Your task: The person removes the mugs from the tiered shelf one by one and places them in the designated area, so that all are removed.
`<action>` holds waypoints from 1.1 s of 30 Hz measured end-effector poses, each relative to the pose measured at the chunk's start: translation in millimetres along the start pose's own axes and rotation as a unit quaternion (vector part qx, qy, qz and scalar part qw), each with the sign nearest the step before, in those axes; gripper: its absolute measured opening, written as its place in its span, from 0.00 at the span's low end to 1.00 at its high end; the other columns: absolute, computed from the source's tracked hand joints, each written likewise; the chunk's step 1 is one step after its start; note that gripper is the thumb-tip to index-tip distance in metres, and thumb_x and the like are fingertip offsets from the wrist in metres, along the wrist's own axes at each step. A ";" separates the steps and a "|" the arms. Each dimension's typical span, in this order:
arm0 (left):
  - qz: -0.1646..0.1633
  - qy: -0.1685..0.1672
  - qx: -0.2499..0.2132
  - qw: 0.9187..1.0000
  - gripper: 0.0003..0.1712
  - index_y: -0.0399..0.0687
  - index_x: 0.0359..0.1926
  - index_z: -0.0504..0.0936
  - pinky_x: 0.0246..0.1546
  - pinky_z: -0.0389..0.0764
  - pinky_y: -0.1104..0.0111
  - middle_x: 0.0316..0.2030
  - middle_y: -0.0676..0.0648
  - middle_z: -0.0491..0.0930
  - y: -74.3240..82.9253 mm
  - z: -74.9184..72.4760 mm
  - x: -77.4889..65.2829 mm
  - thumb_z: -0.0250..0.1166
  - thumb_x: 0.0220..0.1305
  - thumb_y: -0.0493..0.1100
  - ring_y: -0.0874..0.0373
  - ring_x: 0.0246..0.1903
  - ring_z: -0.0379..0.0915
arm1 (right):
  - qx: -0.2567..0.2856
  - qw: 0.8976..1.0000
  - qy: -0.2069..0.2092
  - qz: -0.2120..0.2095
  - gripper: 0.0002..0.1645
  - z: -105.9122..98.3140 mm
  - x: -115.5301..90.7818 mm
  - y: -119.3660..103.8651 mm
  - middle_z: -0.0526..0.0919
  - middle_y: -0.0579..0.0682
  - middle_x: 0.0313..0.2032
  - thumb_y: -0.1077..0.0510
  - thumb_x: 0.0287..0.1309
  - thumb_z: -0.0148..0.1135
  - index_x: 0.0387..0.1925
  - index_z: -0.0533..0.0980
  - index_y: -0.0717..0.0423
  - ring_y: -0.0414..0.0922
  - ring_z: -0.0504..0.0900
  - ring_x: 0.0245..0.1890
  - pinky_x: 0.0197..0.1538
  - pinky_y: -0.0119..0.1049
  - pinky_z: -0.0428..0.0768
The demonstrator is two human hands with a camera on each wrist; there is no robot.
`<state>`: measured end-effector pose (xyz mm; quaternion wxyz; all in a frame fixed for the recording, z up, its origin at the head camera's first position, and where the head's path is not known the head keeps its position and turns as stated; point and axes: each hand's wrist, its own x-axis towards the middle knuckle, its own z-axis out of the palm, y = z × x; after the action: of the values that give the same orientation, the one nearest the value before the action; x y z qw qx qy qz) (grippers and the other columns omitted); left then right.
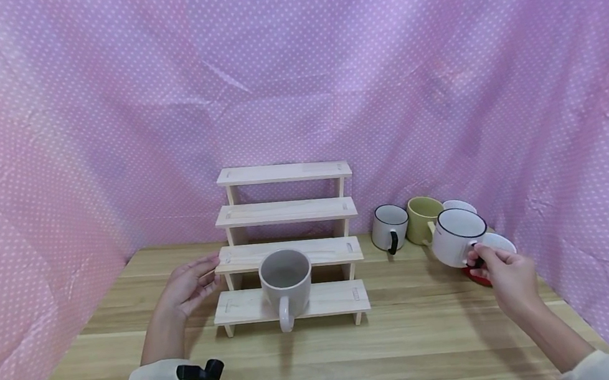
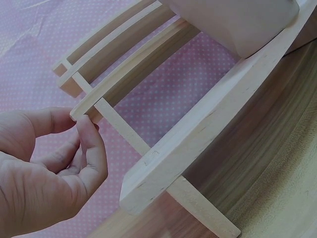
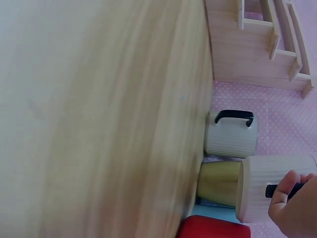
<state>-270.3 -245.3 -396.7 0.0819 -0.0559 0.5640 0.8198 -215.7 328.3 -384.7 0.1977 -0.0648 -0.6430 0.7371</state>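
A four-tier wooden step shelf (image 1: pixel 284 212) stands on the table, with a light grey mug (image 1: pixel 294 298) upright on its lowest tier, handle toward me. My left hand (image 1: pixel 191 285) is at the left end of the second tier from the bottom. In the left wrist view its thumb and a finger (image 2: pixel 93 144) pinch that board's corner. Out to the right, my right hand (image 1: pixel 508 276) grips the black handle of a white mug (image 1: pixel 454 242) with a dark rim. That mug is raised in front of other mugs and partly covers them.
Right of the shelf stand another white mug (image 1: pixel 385 231) with a black handle and a yellow-green mug (image 1: pixel 418 224). A light blue mug (image 3: pixel 218 212) and a red mug (image 3: pixel 213 228) are partly hidden behind the raised one. Pink dotted cloth (image 1: pixel 281 80) hangs behind the table (image 1: pixel 325 369).
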 end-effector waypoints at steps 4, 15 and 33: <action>0.001 -0.002 0.002 1.000 0.08 0.50 0.42 0.85 0.39 0.84 0.75 0.39 0.52 0.82 0.2 0.7 0.0 0.61 0.75 0.35 0.63 0.35 0.78 | -0.018 1.000 0.001 0.021 0.13 -3.7 -0.3 5.0 0.85 0.47 0.25 0.63 0.70 0.62 0.29 0.87 0.60 0.37 0.84 0.28 0.31 0.30 0.87; -0.005 0.003 0.005 1.000 0.08 0.51 0.41 0.86 0.40 0.83 0.75 0.39 0.53 0.82 0.3 -0.1 1.5 0.61 0.75 0.36 0.63 0.36 0.77 | -0.060 0.997 -0.001 0.057 0.14 -6.5 -0.2 12.6 0.85 0.44 0.25 0.60 0.71 0.63 0.29 0.87 0.60 0.36 0.83 0.29 0.31 0.30 0.86; 0.000 0.002 0.006 1.000 0.07 0.50 0.41 0.85 0.41 0.83 0.75 0.40 0.52 0.81 -0.1 0.1 2.6 0.62 0.74 0.36 0.62 0.36 0.77 | -0.157 0.985 -0.013 0.068 0.16 -14.5 -7.7 26.3 0.85 0.42 0.26 0.52 0.69 0.67 0.37 0.87 0.63 0.38 0.84 0.27 0.36 0.32 0.88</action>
<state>-272.8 -244.9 -397.3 0.0808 -0.0574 0.5694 0.8161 -209.1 336.3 -413.9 0.1261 -0.1290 -0.7474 0.6395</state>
